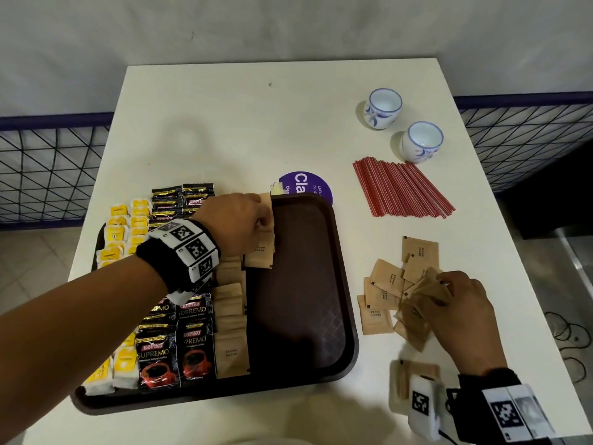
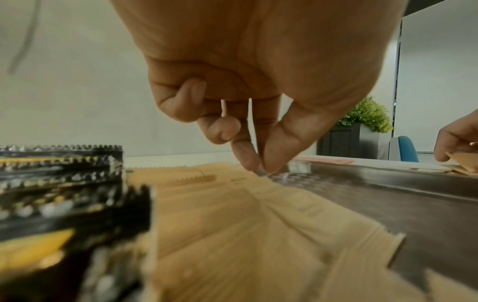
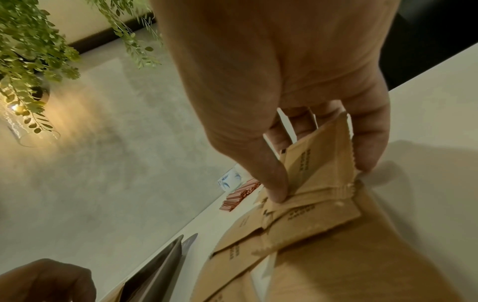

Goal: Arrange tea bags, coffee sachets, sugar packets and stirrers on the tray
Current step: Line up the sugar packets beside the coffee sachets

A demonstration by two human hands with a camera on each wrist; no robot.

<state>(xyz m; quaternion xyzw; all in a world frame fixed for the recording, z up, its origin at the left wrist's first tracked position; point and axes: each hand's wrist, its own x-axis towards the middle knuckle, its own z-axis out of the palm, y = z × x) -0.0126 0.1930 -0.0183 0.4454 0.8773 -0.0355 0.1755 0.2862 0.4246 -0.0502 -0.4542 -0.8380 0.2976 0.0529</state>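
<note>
At the near right corner of the white square table (image 1: 224,123), the right hand (image 1: 462,313) is reaching into a loose heap of tan paper brown-sugar packets (image 1: 385,284) lying on the bare top beside the tray. In the right wrist view its thumb and fingers (image 3: 369,143) are pinching one packet (image 3: 320,159) that is standing tilted above the others; the palm is hiding how many packets are in that pinch. More packets are lying partly hidden under the wrist camera at the near edge.

The dark brown plastic tray (image 1: 308,284) is sitting toward the near left corner, its near left rim covered by the forearm. Its left part is carrying yellow-and-white tea bags (image 1: 125,364), then black Kopiko Supremo coffee sachets (image 1: 195,348), then a column of sugar packets (image 1: 231,354); the middle of each column is disappearing under the left wrist. The right part of the tray is bare.

The left hand (image 1: 237,223) is hovering over the far end of the sugar column, fingertips (image 2: 248,155) pressed together with the thumb. The left wrist view is too blurred there, so I cannot tell whether a packet is being gripped.

Farther right, a fan of thin red stirrers (image 1: 401,187) is lying on the table. A purple round sticker (image 1: 308,184) is being half cut off by the tray's far rim. Two white-and-blue ceramic cups (image 1: 382,107) are standing near the far right corner.
</note>
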